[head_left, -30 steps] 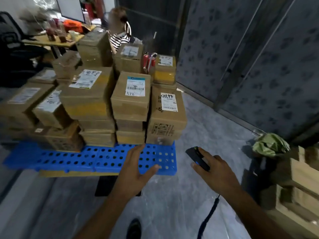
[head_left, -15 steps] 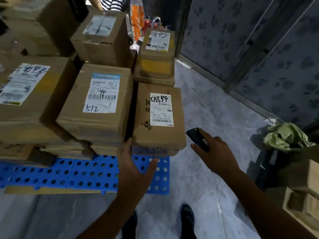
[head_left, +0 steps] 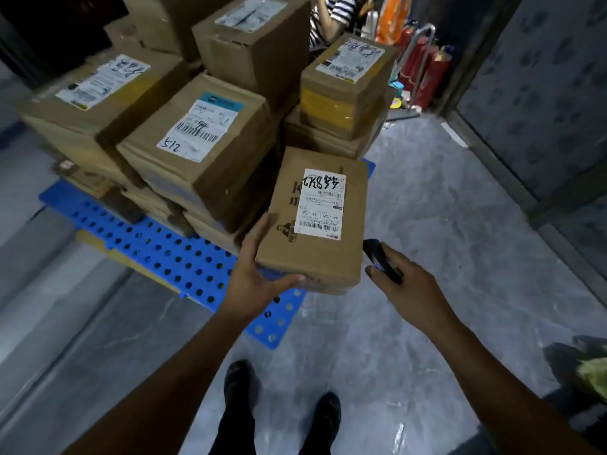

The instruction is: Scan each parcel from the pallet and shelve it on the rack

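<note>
A brown cardboard parcel (head_left: 345,257) with a white label marked "CK855" stands at the near right corner of the stack, on the blue perforated pallet (head_left: 157,247). My left hand (head_left: 259,277) grips its near left bottom corner, thumb under the front edge and fingers up the left side. My right hand (head_left: 410,290) holds a black handheld scanner (head_left: 381,261) just right of the parcel, pointing up and away. Several other labelled parcels (head_left: 203,149) are stacked on the pallet to the left and behind.
A person in a striped top (head_left: 328,18) sits behind the stack. Red fire extinguishers (head_left: 423,70) stand at the back right by a dark patterned wall (head_left: 542,93). A green bag (head_left: 591,372) lies at the right edge. My shoes (head_left: 279,395) are on grey floor.
I have stepped closer and look more steeply down. My left hand has moved from below the parcel onto its corner and gripped it. My right hand with the scanner has come nearer the parcel.
</note>
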Available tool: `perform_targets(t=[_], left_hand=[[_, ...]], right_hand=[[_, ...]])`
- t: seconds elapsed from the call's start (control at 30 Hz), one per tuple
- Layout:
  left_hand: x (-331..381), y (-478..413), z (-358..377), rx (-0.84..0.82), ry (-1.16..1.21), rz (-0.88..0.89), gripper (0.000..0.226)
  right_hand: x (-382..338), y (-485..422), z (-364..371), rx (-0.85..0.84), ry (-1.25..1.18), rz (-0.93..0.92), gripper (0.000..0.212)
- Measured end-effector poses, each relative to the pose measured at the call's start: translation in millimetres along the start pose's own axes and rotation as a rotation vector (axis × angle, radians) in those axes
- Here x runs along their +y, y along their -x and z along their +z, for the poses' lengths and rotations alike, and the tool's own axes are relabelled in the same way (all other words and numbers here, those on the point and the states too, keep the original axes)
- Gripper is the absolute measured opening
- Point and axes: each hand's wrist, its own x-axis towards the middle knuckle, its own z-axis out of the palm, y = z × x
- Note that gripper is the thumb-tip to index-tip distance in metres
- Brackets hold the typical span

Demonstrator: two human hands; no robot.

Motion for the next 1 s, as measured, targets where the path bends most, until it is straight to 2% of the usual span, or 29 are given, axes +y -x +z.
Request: perform_targets(t=[0.13, 0.27, 0.43, 0.6, 0.7, 0.77, 0.87, 0.9, 1.0], left_hand=[[-2, 45, 24, 0.111, -0.051, -0.003, 0.109], [-11, 113, 38, 0.269, -0.057, -0.017, 0.097], [-25, 202, 27, 0.406, -0.057, -0.025, 0.097], [-27, 298, -22, 0.552, -0.072, -0.095, 0.097], [-25, 361, -60, 0.675, -0.004, -0.107, 0.107], [-19, 403, -89, 0.744, 0.090, -0.103, 0.119], [-6, 463, -133, 0.819, 0.056, -0.090, 0.125], [-2, 482, -146, 0.839, 0.040, -0.093, 0.125], [4, 528, -172, 0.877, -0.002, -0.115, 0.123]], right_hand=[[5, 23, -7, -0.060, -0.138, 0.027, 0.048], [7, 57, -5, -0.123, -0.105, -0.036, 0.050], [-5, 103, 19, -0.254, -0.069, -0.084, 0.053], [-54, 160, 87, -0.356, -0.012, -0.168, 0.047], [-91, 199, 138, -0.420, 0.014, -0.253, 0.038], [-115, 224, 167, -0.491, 0.030, -0.305, 0.048], [-145, 260, 204, -0.627, 0.043, -0.375, 0.071], [-155, 271, 214, -0.654, 0.047, -0.393, 0.071], [-188, 301, 244, -0.697, 0.036, -0.447, 0.043]])
